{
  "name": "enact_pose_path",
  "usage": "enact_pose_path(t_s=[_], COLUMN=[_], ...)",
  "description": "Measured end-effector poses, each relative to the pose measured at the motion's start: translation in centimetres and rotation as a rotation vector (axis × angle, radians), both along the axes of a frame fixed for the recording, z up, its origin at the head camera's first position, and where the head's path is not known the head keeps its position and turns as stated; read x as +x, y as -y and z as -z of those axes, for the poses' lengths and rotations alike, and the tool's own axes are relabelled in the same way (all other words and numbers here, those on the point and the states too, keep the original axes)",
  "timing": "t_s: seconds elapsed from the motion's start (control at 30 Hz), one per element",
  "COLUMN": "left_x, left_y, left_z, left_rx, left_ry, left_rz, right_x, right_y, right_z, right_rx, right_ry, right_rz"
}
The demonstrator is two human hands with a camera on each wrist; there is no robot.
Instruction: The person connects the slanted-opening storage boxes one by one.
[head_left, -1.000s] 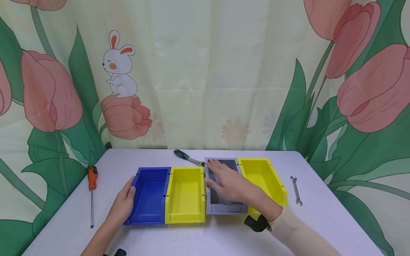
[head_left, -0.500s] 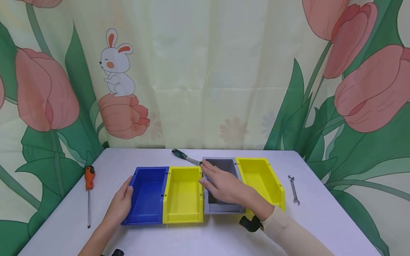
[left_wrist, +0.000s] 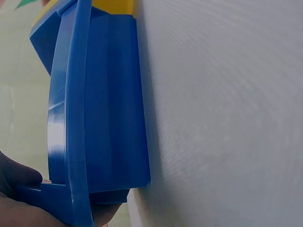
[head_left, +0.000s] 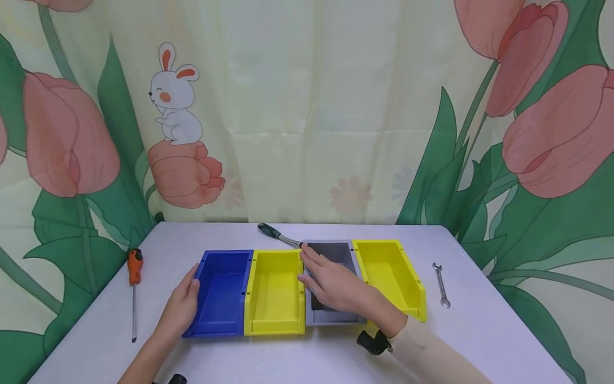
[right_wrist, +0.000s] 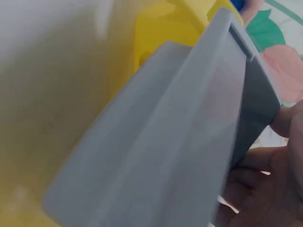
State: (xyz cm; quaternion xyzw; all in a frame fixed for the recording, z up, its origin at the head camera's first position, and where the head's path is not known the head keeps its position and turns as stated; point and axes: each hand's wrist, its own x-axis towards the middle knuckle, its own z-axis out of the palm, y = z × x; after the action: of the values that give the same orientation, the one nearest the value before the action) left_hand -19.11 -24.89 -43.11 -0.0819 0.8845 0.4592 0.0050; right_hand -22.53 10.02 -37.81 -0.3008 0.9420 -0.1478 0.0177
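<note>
A row of plastic bins spans the white table. At its left end stands a blue bin [head_left: 223,293], then a yellow bin [head_left: 275,293], a grey bin [head_left: 338,318] and a second yellow bin [head_left: 390,272]. My left hand [head_left: 175,309] grips the blue bin's outer left wall, thumb near the top edge; the left wrist view shows the rim between thumb and fingers. Across the grey bin reaches my right hand [head_left: 338,282], fingers fairly straight, their tips at the rear left corner and thumb over its left edge. The right wrist view partly hides the fingers behind the grey wall.
A screwdriver [head_left: 135,285] with an orange handle lies to the left. Behind the bins is a green-handled tool [head_left: 278,234], its metal end partly hidden. An open-ended wrench [head_left: 441,285] lies at the right. A printed curtain [head_left: 307,112] hangs behind the table.
The grey bin and the right-hand yellow bin have shifted slightly toward me, with my right hand on the grey one. My left hand has kept its hold on the blue bin.
</note>
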Motion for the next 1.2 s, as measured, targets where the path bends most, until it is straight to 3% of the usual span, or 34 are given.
enact_pose_path(t_s=[0.9,1.2], left_x=[0.0,0.2], left_y=[0.9,0.8], left_z=[-0.1,0.2], left_rx=[0.024,0.018], left_ry=[-0.006,0.000], left_rz=[-0.012,-0.003], right_x=[-0.4,-0.4], right_y=[1.3,1.2], right_z=[0.1,2.7], right_rx=[0.053,0.025], right_ry=[-0.004,0.024], right_rz=[-0.004,-0.013])
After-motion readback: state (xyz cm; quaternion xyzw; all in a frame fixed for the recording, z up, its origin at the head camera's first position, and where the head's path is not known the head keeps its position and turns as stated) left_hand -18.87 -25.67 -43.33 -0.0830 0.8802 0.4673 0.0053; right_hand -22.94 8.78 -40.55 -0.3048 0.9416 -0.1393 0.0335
